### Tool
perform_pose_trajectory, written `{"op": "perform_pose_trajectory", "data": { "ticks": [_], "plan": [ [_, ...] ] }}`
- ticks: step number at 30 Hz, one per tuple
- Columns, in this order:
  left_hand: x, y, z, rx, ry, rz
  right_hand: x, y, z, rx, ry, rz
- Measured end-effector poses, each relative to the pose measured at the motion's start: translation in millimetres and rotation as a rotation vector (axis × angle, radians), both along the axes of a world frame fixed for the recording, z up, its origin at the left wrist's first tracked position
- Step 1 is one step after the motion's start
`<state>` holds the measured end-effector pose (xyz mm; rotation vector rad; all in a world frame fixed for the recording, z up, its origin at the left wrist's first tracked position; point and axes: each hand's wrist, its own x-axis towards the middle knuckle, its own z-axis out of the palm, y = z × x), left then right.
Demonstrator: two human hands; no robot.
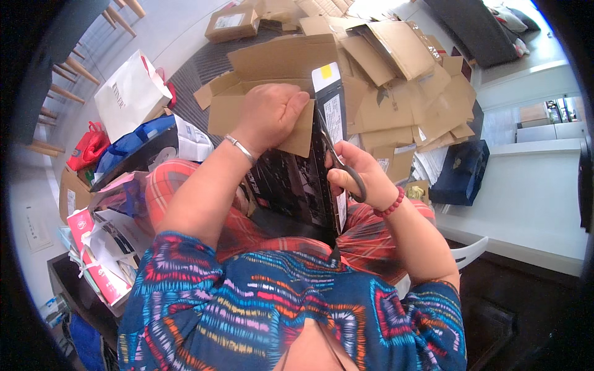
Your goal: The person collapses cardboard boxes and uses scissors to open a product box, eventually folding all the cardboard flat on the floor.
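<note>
A cardboard box with a black printed outside (290, 185) stands between my knees, its brown flaps raised. My left hand (274, 116), with a silver bangle at the wrist, grips a brown flap (299, 137) at the box's top. In my right hand (359, 174) is a pair of dark-handled scissors (332, 150), its blades against the box's right edge. Just right of the blades, a narrow side panel (333, 111) bears a printed label and a yellow patch. Whether the blades are cutting cannot be told.
Flattened cardboard (394, 104) is heaped ahead and to the right. A small closed carton (232, 23) lies at the far side. A white paper bag (132, 95) and a red bag (88, 146) are at left, a dark blue gift bag (459, 171) at right. Wooden stool legs show upper left.
</note>
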<state>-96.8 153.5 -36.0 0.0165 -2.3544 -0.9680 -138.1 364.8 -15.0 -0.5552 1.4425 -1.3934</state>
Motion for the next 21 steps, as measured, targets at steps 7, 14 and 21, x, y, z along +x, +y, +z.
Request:
{"op": "perform_pose_trajectory", "data": {
  "ticks": [7,14,21],
  "plan": [
    [1.4,-5.4,-3.6,0.02,0.019,-0.013,1.9,1.3,26.1,0.025,-0.059,0.01],
    [2.4,1.3,2.7,-0.018,0.029,-0.001,-4.6,-12.9,15.8,0.032,0.058,-0.027],
    [4.6,10.8,-11.3,-0.141,0.076,-0.022,1.3,-24.2,54.4,0.131,0.036,-0.172]
  ]
}}
